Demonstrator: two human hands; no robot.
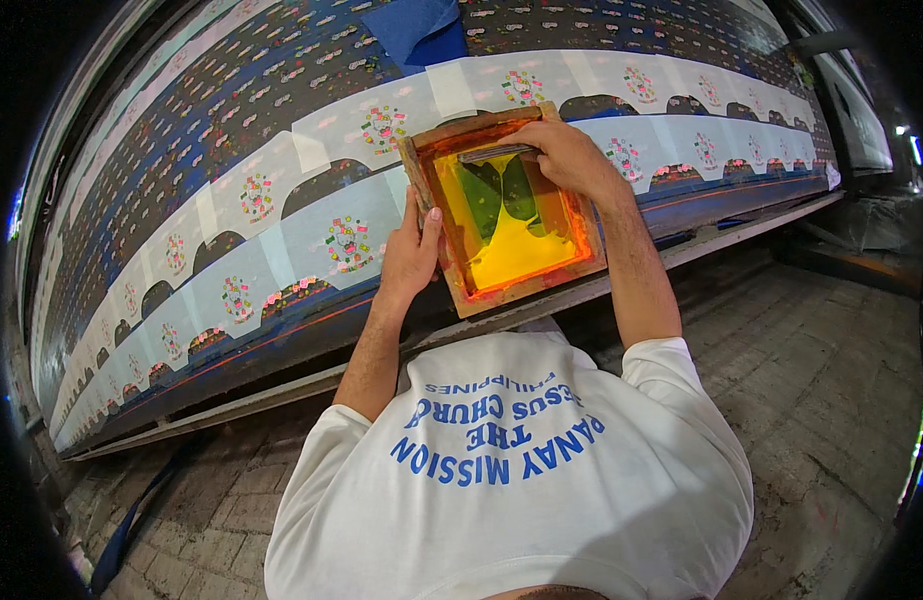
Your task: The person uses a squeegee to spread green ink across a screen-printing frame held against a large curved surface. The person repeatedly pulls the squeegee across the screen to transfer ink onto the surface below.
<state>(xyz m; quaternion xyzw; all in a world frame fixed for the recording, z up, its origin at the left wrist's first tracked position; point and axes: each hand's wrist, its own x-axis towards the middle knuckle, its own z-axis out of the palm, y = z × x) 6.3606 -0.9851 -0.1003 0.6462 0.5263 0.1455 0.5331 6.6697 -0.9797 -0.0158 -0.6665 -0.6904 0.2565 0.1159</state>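
A wooden screen-printing frame (pixel 527 285), stained orange, stands over the near edge of the long table. Yellow ink (pixel 522 250) pools on the near part of its mesh, and darker green mesh shows farther up. My left hand (pixel 412 247) grips the frame's left side, thumb on the wood. Inside the frame's far end, my right hand (pixel 567 155) is closed on a squeegee (pixel 497 153), which lies across the mesh. Under and around the frame are white fabric pieces with a colourful printed motif (pixel 348 243).
Two curved rows of white fabric pieces (pixel 272 200) run along the dark, ink-spotted table (pixel 312 90). A blue cloth (pixel 417 30) lies at the far side. The table's metal rail (pixel 702 243) borders the paved floor (pixel 772 340) on my side.
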